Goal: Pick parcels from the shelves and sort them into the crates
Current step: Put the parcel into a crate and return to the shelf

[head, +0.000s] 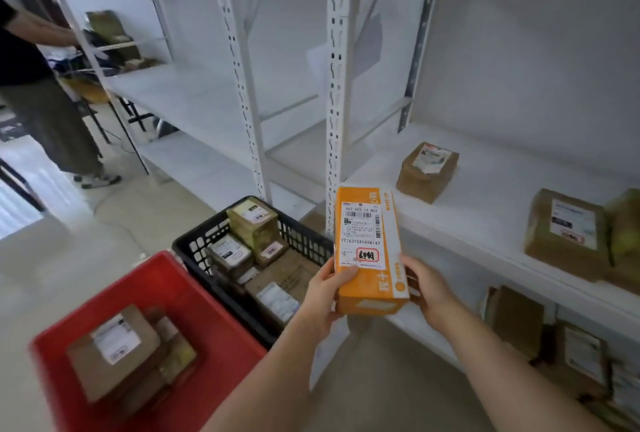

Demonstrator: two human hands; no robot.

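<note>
1. Parcels are spread all over the place. The biggest thing in view is the white metal shelving point(485, 189), which fills most of the upper and right side. On its middle board sit a small brown box point(427, 171) and, well off to the right, a flatter brown parcel point(568, 234) with a white label. More brown parcels point(554, 345) are tucked on the board below, pretty blurry.
2. Red crate point(166, 293) sits on the floor at lower left, with a brown labelled box point(114, 345) lying on top of a couple of others inside.
3. Black crate point(304, 237) is right beside the red one, touching or nearly so, between it and the shelf upright. It's got a bunch of brown and greenish taped parcels point(256, 227) stacked in it.
4. Another person point(41, 102) stands far left by a cluttered table, only partly in shot.
5. Orange box point(369, 251) is held up in the air in front of the shelf edge, just right of the black crate, long side upright, shipping label facing the camera.
6. Left hand point(325, 296) grips the box's lower left edge, thumb curled over the front.
7. Right hand point(429, 289) holds the lower right side, fingers wrapped behind it.
</note>
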